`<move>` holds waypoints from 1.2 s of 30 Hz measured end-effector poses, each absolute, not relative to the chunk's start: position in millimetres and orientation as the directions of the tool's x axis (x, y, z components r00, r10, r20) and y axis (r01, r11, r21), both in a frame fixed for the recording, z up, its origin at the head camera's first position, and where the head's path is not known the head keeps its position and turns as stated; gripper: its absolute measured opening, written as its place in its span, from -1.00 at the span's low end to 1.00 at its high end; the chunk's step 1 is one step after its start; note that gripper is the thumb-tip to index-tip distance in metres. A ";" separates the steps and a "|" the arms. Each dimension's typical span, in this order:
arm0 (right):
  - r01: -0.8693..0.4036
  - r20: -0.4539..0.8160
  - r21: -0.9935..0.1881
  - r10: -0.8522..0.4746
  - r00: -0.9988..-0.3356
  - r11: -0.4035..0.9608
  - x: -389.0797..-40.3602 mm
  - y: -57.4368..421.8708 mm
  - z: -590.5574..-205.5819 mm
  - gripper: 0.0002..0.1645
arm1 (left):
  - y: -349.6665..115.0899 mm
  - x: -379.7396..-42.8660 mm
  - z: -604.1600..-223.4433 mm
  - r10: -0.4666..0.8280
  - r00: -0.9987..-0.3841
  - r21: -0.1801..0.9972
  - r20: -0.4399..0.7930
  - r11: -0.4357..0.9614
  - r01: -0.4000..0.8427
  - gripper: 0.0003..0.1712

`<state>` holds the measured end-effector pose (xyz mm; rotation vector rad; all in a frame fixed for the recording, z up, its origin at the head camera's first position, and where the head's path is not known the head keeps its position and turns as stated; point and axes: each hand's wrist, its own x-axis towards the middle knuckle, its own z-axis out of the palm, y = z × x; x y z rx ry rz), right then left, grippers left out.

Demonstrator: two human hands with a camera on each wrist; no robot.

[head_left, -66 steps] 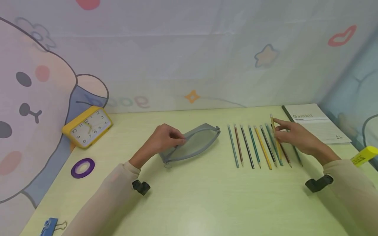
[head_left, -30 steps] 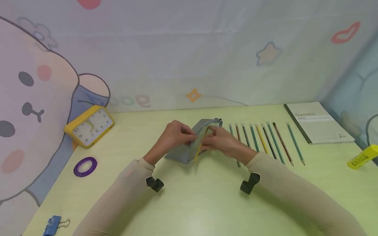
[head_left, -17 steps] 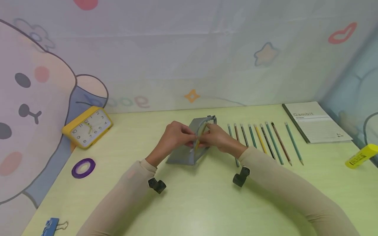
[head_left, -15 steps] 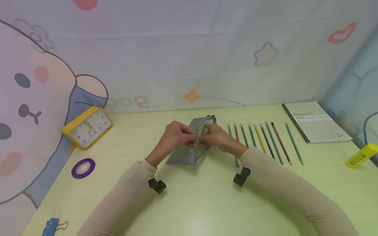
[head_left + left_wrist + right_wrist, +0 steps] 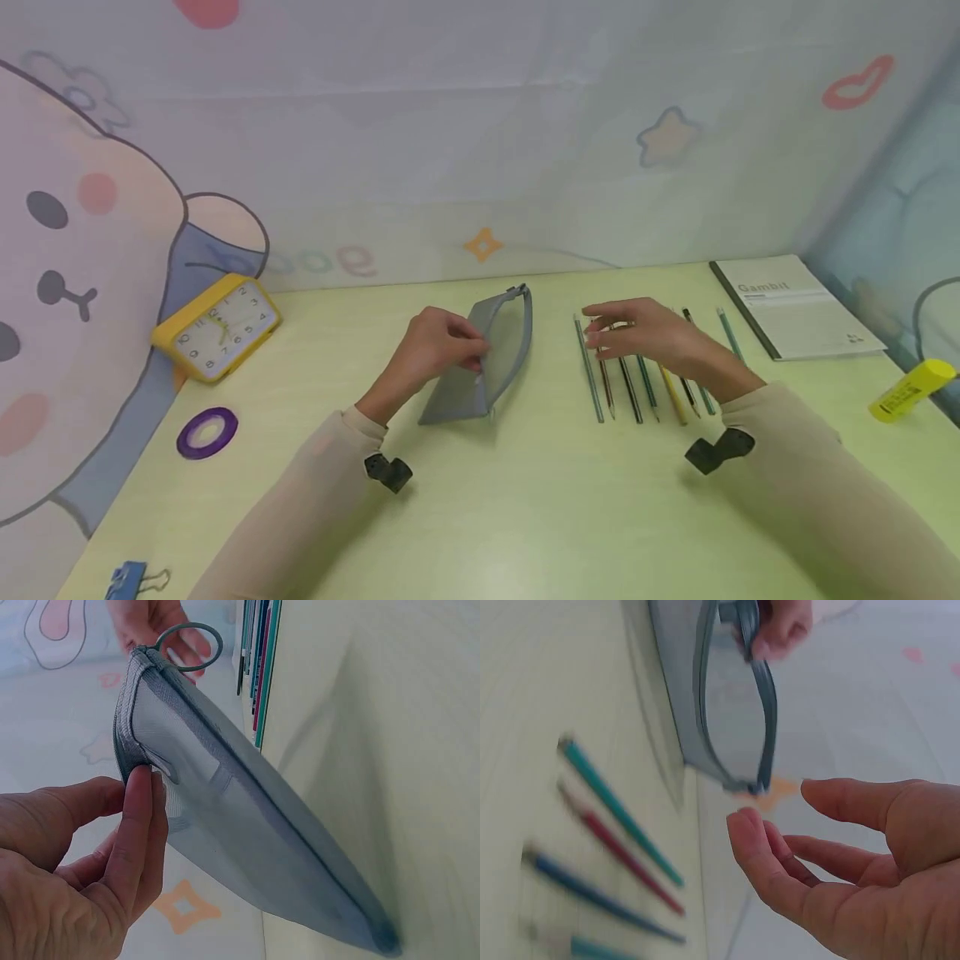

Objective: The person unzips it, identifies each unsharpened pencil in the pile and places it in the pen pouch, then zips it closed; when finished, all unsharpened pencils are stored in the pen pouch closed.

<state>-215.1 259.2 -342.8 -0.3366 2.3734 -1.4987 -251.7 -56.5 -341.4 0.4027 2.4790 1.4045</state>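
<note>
My left hand (image 5: 438, 342) pinches the edge of a grey mesh zip pencil case (image 5: 461, 396), thumb on one side and fingers on the other. The left wrist view shows the case (image 5: 247, 832) tilted, its zipped mouth spread apart. Over the row of pencils hovers my right hand (image 5: 652, 333), fingers apart and nothing between them; the right wrist view shows the hand (image 5: 900, 862) with thumb and fingertips separated. Beneath it lie a teal pencil (image 5: 589, 371), a dark red pencil (image 5: 606, 383) and a yellow pencil (image 5: 672, 398), among several others partly hidden by the hand.
A notebook (image 5: 798, 308) lies at the back right, with a yellow highlighter (image 5: 911, 392) in front of it. On the left are a yellow clock (image 5: 221, 329), a purple tape roll (image 5: 207, 433) and a blue binder clip (image 5: 126, 581). A printed curtain backs the table.
My right hand picked up a yellow pencil, brought it into the pencil case's mouth, let go and moved back right over the row. My left hand kept its pinch while the case tilted more upright.
</note>
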 end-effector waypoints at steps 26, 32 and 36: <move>0.004 -0.084 -0.638 -0.064 -0.994 0.770 -197.3 360.4 -387.7 -0.23 | -60.4 -251.7 -338.7 0.365 -0.926 0.856 -0.099 0.505 0.107 -0.82; -0.059 -0.017 -0.531 -0.080 -0.997 0.845 -197.3 350.9 -390.5 -0.27 | -59.3 -251.8 -340.0 0.370 -0.924 0.859 -0.096 0.500 0.111 -0.83; -0.075 -0.004 -0.486 -0.087 -0.996 0.871 -199.2 345.5 -390.6 -0.29 | -58.2 -251.3 -339.2 0.370 -0.925 0.859 -0.083 0.497 0.122 -0.86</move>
